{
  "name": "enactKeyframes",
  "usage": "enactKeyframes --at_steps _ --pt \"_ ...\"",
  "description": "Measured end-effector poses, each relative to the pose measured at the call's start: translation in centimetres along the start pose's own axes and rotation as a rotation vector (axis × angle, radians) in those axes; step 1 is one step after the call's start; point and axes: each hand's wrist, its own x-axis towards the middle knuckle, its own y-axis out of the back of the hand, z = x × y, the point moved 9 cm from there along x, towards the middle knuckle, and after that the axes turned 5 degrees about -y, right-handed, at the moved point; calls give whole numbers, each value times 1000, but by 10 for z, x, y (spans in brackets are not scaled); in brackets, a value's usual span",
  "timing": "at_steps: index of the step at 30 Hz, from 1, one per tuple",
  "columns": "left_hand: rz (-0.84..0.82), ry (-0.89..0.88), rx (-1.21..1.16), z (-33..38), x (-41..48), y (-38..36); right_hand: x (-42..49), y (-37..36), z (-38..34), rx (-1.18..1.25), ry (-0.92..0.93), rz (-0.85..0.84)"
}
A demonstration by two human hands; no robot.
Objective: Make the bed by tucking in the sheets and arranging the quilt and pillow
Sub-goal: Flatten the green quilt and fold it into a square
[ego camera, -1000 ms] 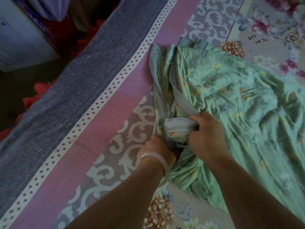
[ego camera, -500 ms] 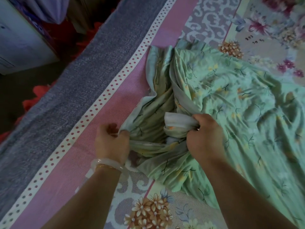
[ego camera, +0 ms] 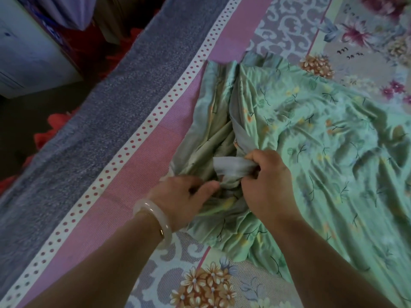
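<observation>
- Green quilt [ego camera: 322, 130]: floral print, crumpled, lying on the bed over the right half of the view. Its left edge is bunched into long folds that run down toward the hands.
- Right hand [ego camera: 266, 181]: knuckles up, fingers [ego camera: 251, 172] curled tight and clamped on a pale grey-white wad [ego camera: 231, 166] of the quilt's fabric. The wad sticks out to the left of the fist.
- Left hand [ego camera: 182, 198]: just left of the right hand, at the quilt's near-left edge. Fingers are bent and the thumb points at the wad. There is motion blur here, but the fingers look closed on the quilt's edge rather than spread.
- The two hands are close together but not touching. The bunched fabric sits between them.
- Bracelet [ego camera: 155, 221]: pale, translucent, on the left wrist.
- Bedsheet [ego camera: 138, 174]: under the quilt, flat. It has a pink band, a scroll-pattern band and flower prints toward the near and far edges.
- Dotted strip [ego camera: 142, 138]: white with red dots, running diagonally along the pink band's outer side.
- Grey band [ego camera: 89, 130]: a speckled strip outside the dotted one, at the bed's edge.
- White cabinet [ego camera: 26, 54]: off the bed at top left, with a red patterned surface [ego camera: 57, 121] on the dark floor below it.
</observation>
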Motion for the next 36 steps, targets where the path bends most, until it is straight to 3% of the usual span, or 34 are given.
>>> enactKeyframes --at_steps 3,7,9,12,15,17,19,21,25,29,31,33,36 --pt "-165 -76 -61 23 4 -22 0 -10 -17 46 88 -83" --pt "-303 10 -266 20 7 -41 4 -14 -20 116 48 -111" --pt "-235 58 -435 10 4 -29 5 -1 -7 134 -39 3" --pt "-15 135 -927 -17 -2 -7 0 11 16 100 -174 80" --pt "8 145 -1204 -31 -7 -8 -15 -6 29 69 -315 -106" --pt "-135 144 -1119 -25 -11 -22 -29 -28 31 -5 -363 -289" --pt "-276 160 -957 -17 -16 -37 -33 -38 33 -98 -363 -341" --pt "-226 175 -896 -16 -12 -33 -31 -33 34 -74 -370 -285" --pt "176 226 -711 -34 9 5 -27 -24 39 80 -453 -224" --pt "-23 302 -576 -26 16 -17 -29 -30 46 223 -600 -274" --pt "-42 298 -682 -24 16 -20 -27 -31 50 326 -670 -263" --pt "54 227 -920 -22 17 -11 -27 -34 54 383 -710 -269" --pt "100 182 -1033 -29 9 -7 -33 -43 51 288 -650 -391"
